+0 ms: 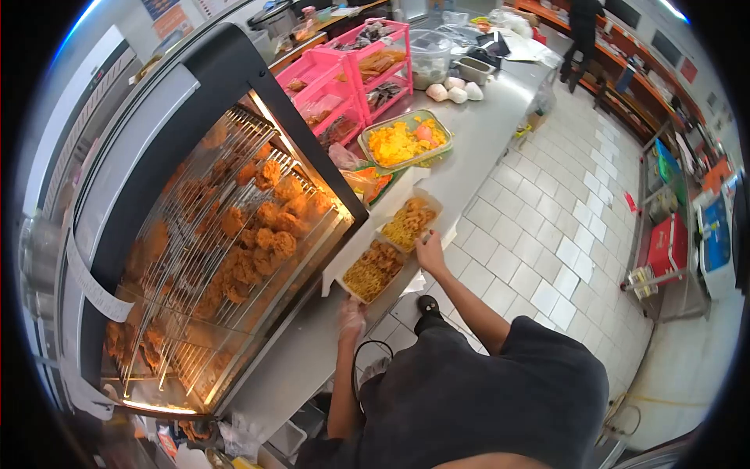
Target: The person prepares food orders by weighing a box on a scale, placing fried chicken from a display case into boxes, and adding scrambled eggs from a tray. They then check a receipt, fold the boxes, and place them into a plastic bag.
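Across the middle of the frame, two open white boxes sit end to end on the steel tabletop (491, 133), and both of the person's hands are at them. The nearer box (390, 290) holds noodles (364, 273) with browned pieces heaped beside them; the farther box (431, 200), up and to the right, carries much the same. The right hand (429, 253) is bare, its fingers bent close together against the right edge of the farther box, by the place where the two meet; from where I stand I can't tell whether they pinch the rim. Down to the left, the left hand (351, 319), in a clear glove, is just below the nearer box's lower corner, its fingers too blurred to say whether they grip or merely touch. Over on the left glows a warming cabinet (306, 117), fried chicken (267, 238) piled on its racks. Above the boxes stand a tray (447, 147) of yellow food and a pink rack (356, 87).
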Tool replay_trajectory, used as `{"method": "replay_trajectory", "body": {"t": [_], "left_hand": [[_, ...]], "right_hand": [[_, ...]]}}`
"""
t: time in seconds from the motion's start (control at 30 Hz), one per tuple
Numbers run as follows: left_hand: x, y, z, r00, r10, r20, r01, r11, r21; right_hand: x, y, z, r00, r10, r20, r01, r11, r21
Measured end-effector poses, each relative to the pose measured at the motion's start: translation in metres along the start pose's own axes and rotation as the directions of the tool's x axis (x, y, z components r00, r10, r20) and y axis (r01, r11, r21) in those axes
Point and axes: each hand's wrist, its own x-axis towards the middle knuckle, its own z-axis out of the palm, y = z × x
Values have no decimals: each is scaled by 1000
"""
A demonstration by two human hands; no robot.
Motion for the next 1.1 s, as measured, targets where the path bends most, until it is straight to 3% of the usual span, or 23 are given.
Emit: {"method": "replay_trajectory", "body": {"t": [0.07, 0.13, 0.2, 0.27, 0.33, 0.37, 0.4, 0.43, 0.47, 0.53, 0.63, 0.8, 0.83, 0.9, 0.93, 1.0, 1.03, 1.1], "left_hand": [[2, 26, 49, 996, 60, 70, -56, 996, -63], [12, 37, 81, 995, 80, 62, -72, 990, -117], [13, 56, 107, 993, 106, 46, -96, 979, -179], [-6, 88, 118, 967, 223, 126, -191, 956, -224], [-15, 101, 103, 957, 269, 111, -243, 949, -202], [-17, 107, 92, 943, 304, 133, -281, 945, -165], [-21, 110, 80, 941, 334, 54, -320, 930, -178], [-26, 114, 67, 953, 302, 15, -297, 944, -145], [-33, 116, 51, 962, 271, -39, -274, 955, -118], [-51, 112, 20, 927, 305, -220, -342, 927, -156], [-92, 124, -18, 923, 304, -235, -353, 914, -201], [-139, 100, -82, 932, 294, -212, -336, 921, -196], [-149, 92, -98, 934, 295, -203, -333, 924, -190], [-167, 78, -129, 924, 381, 28, -313, 798, -514], [-184, 77, -136, 926, 376, 40, -304, 802, -514], [-220, 84, -144, 937, 333, -101, -346, 855, -387], [-230, 77, -153, 939, 332, -91, -340, 856, -388], [-248, 61, -163, 834, 531, -149, -535, 712, -456]], "right_hand": [[34, 12, -8, 999, -54, -1, 54, 998, -31], [64, 15, -24, 999, 37, 39, -35, 999, -29], [89, 25, -31, 1000, -18, 25, 20, 998, -66], [109, 37, -35, 995, 30, 94, -36, 997, 62], [117, 40, -37, 982, -188, 3, 188, 980, -70], [120, 46, -35, 977, -213, 29, 213, 943, -254], [107, 4, -53, 957, -279, 75, 288, 898, -333], [109, 4, -46, 738, -669, -89, 586, 701, -406], [87, -52, -51, 939, -306, -158, 335, 917, 216], [31, -156, -72, 933, -344, -107, 360, 874, 326], [-12, -210, -49, 862, -491, 124, 348, 752, 559], [-121, -328, -4, 546, -800, 249, 455, 533, 714], [-143, -354, 6, 515, -821, 247, 407, 488, 772], [-178, -411, 16, 462, -851, 250, 342, 431, 835], [-191, -438, 19, 438, -860, 262, 329, 425, 843], [-207, -490, 30, 391, -900, 192, 369, 344, 863], [-217, -512, 35, 403, -903, 151, 393, 320, 862], [-228, -546, 50, 410, -911, 39, 498, 259, 828]]}}
